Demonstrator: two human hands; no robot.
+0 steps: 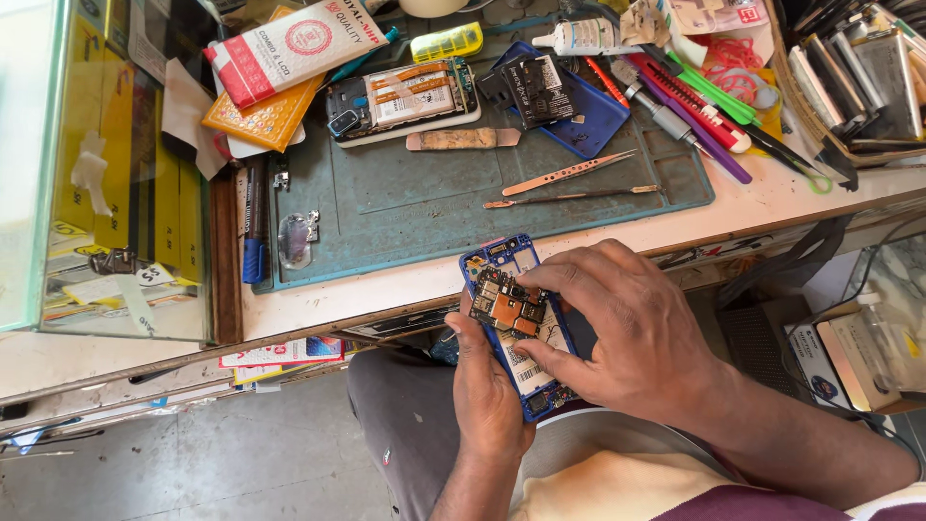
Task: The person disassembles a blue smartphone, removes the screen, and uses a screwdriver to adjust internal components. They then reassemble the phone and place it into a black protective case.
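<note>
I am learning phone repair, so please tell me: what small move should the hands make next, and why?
Probably press the circuit board gently flat into the blue phone. The left hand holds the phone from below, the right hand has fingers on the board, and the board looks slightly tilted in its frame.

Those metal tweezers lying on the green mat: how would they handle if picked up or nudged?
The tweezers look thin and flat, so probably light and likely to slide, not roll, on the green mat. The fine tips look easy to bend. Lying flush, they may need a fingernail under one edge.
</note>
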